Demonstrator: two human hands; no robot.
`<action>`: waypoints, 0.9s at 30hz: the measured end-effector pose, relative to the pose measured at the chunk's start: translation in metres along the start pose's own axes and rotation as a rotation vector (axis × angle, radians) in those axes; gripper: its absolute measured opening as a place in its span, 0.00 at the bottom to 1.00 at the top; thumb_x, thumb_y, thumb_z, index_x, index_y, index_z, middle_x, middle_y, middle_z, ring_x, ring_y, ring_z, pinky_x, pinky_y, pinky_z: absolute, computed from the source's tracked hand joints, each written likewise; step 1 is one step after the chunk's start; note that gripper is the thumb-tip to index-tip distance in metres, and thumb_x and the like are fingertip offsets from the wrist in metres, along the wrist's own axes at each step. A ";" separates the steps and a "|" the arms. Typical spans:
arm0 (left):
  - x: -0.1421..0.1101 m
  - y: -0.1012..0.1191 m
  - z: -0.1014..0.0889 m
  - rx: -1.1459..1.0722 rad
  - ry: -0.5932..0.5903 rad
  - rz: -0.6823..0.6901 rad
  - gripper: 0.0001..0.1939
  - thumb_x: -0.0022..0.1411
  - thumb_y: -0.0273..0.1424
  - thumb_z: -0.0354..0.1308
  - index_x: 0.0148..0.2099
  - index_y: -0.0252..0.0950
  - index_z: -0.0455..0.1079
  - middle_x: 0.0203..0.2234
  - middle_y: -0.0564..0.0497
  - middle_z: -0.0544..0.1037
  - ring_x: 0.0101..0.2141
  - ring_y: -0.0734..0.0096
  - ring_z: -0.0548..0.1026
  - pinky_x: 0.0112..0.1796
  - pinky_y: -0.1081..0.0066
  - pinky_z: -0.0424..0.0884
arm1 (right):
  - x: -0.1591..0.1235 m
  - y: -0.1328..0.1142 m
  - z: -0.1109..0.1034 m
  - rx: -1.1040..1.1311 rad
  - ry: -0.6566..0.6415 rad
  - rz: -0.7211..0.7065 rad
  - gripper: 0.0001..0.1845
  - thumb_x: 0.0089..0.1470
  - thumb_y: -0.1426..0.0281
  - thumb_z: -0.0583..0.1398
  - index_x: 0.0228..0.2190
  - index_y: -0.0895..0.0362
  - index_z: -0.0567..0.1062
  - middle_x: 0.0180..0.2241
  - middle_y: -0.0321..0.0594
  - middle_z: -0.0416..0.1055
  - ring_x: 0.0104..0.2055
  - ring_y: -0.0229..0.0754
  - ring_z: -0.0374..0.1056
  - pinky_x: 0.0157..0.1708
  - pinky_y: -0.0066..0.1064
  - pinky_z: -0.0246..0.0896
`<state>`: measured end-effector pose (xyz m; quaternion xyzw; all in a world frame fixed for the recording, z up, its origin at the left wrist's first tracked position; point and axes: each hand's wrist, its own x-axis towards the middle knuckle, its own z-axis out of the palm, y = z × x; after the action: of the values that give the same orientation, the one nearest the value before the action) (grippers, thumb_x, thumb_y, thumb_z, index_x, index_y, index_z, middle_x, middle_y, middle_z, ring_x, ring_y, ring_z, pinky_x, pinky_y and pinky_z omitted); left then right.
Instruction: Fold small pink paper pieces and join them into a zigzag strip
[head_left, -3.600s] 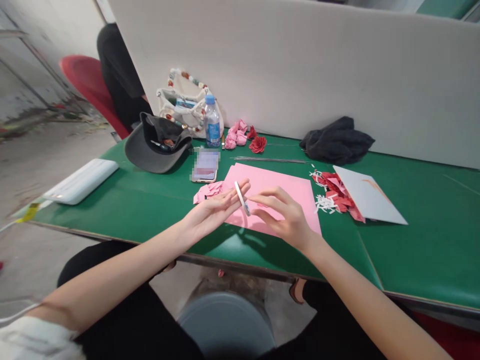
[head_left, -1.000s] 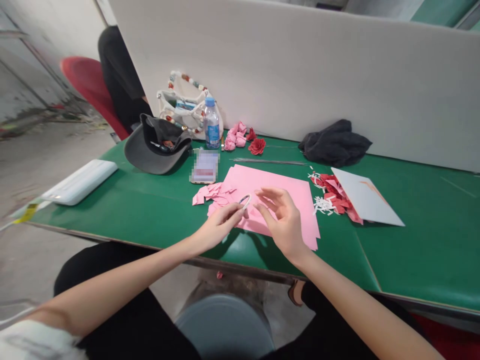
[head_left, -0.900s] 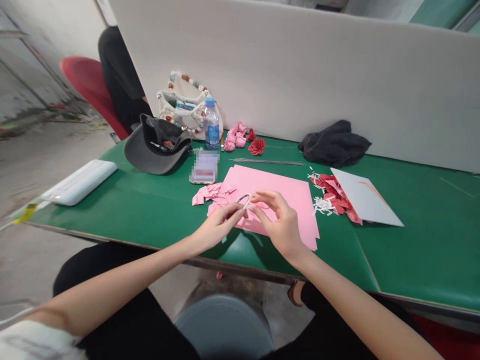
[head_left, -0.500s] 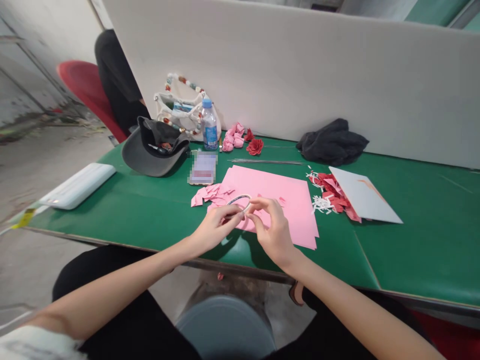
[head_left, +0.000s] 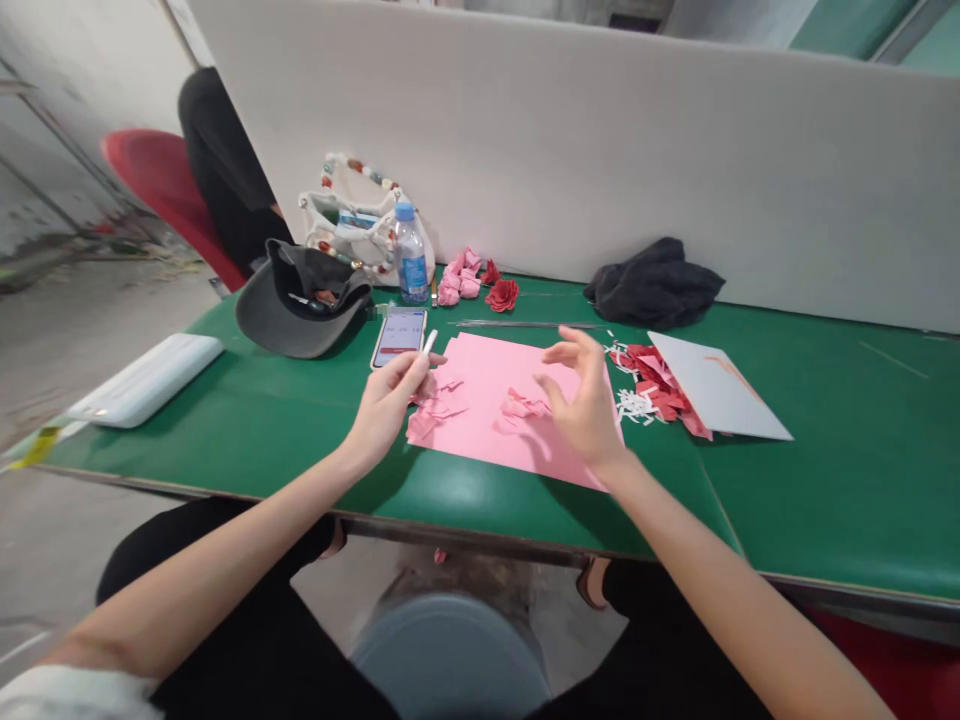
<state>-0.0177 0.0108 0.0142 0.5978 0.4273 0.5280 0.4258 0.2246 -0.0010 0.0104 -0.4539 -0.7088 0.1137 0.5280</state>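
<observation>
1. Left of centre, the left hand (head_left: 386, 405) has thumb and fingers pinching a white ring (head_left: 430, 342), which I see edge-on, so only a slim, tilted white strip shows above the fingertips.
2. Right of centre, the right hand (head_left: 589, 405) hangs over the paper, fingers gently curved and spread, the thumb standing well apart from them.
3. Beneath and between the hands lie pink sheets (head_left: 487, 360), overlapping in the middle of the frame. Folded pink pieces (head_left: 521, 407) rest on them near the right hand; more pink scraps (head_left: 435, 412) sit just beside the left.
4. Just beyond the left fingers, a phone (head_left: 409, 325) lies with its screen lit. To the right of it, a bundle of thin wires (head_left: 517, 324) runs along the far side of the sheets.
5. Right of the sheets, white shreds (head_left: 637, 406) and red paper pieces (head_left: 654, 372) are heaped beside a tilted white card (head_left: 720, 385).
6. Along the back, left to right: a dark cap (head_left: 300, 325), a beaded bag (head_left: 360, 240), a water bottle (head_left: 411, 270), crumpled pink paper (head_left: 459, 280), a red paper flower (head_left: 502, 295) and a dark cloth (head_left: 652, 285).
7. Everything stands on the green table (head_left: 300, 430); at its left end lies a white flat case (head_left: 146, 380).
</observation>
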 end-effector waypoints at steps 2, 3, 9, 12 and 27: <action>-0.004 -0.001 0.005 -0.046 -0.065 -0.029 0.16 0.64 0.41 0.51 0.43 0.33 0.71 0.22 0.54 0.66 0.23 0.77 0.63 0.26 0.75 0.60 | 0.013 0.033 -0.012 -0.056 -0.131 0.089 0.33 0.48 0.76 0.58 0.55 0.53 0.56 0.42 0.42 0.66 0.42 0.43 0.67 0.47 0.43 0.63; -0.006 -0.002 0.008 -0.057 -0.092 -0.041 0.17 0.64 0.41 0.52 0.45 0.33 0.71 0.22 0.54 0.68 0.24 0.76 0.64 0.27 0.75 0.61 | 0.017 0.049 -0.017 -0.099 -0.188 0.144 0.35 0.46 0.76 0.59 0.55 0.54 0.56 0.41 0.43 0.66 0.40 0.43 0.68 0.45 0.44 0.64; -0.018 0.001 0.019 -0.098 -0.223 -0.089 0.19 0.64 0.41 0.51 0.52 0.33 0.64 0.24 0.54 0.69 0.26 0.74 0.67 0.30 0.73 0.64 | 0.009 0.099 -0.021 -0.144 -0.401 0.239 0.35 0.43 0.76 0.59 0.55 0.58 0.60 0.41 0.44 0.67 0.37 0.42 0.68 0.41 0.41 0.67; -0.021 0.004 0.021 -0.093 -0.238 -0.113 0.20 0.65 0.39 0.50 0.53 0.32 0.61 0.24 0.54 0.70 0.25 0.75 0.66 0.31 0.73 0.64 | 0.005 0.099 -0.014 -0.135 -0.404 0.227 0.33 0.44 0.76 0.57 0.55 0.58 0.60 0.40 0.44 0.68 0.36 0.41 0.69 0.40 0.41 0.68; -0.036 -0.002 0.031 -0.088 -0.317 -0.147 0.32 0.56 0.33 0.61 0.58 0.38 0.51 0.40 0.47 0.71 0.37 0.69 0.73 0.38 0.66 0.73 | 0.003 0.008 0.005 0.131 -0.230 0.216 0.26 0.48 0.74 0.58 0.51 0.53 0.65 0.42 0.41 0.66 0.33 0.35 0.67 0.36 0.33 0.70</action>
<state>0.0098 -0.0253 0.0005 0.6216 0.3739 0.4126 0.5511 0.2246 0.0077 0.0051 -0.4758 -0.7027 0.2669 0.4567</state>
